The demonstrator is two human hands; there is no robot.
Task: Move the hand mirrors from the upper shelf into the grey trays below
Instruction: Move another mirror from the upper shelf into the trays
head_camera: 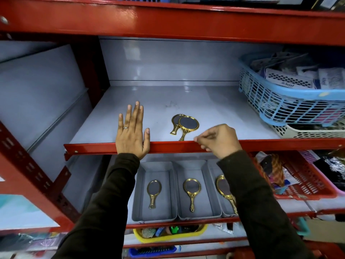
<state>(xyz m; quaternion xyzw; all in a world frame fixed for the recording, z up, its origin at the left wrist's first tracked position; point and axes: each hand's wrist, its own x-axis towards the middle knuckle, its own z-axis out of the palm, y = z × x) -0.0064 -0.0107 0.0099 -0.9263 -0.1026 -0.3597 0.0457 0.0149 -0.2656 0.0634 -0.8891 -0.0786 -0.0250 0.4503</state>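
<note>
Gold-rimmed and dark-faced, two hand mirrors point(183, 126) lay overlapped on the upper shelf point(214, 113), and neither was gripped. The right hand point(219, 140) hung at the shelf's red front lip, fingers curled loosely with thumb and forefinger tips near each other, pinching nothing I could see, just to the 3 o'clock side of the nearer mirror's handle. The left hand point(132, 131) lay flat and spread, palm down, across the lip at 9 o'clock from the pair, well apart from them.

Down below at 6 o'clock sat three grey trays point(173, 186) side by side, each with one mirror point(154, 193) lying in it; the rightmost tray was partly hidden by the right sleeve.

Now the risks, as I judged them. That nearer handle reached right to the lip, so a clumsy nudge from the curled fingers could have tipped it off the edge, and glass would not have forgiven the drop. The two mirrors overlapped, so lifting the top one could have dragged or scraped its partner. And the right sleeve crossing the rightmost tray could have snagged the mirror there on the way down.
</note>
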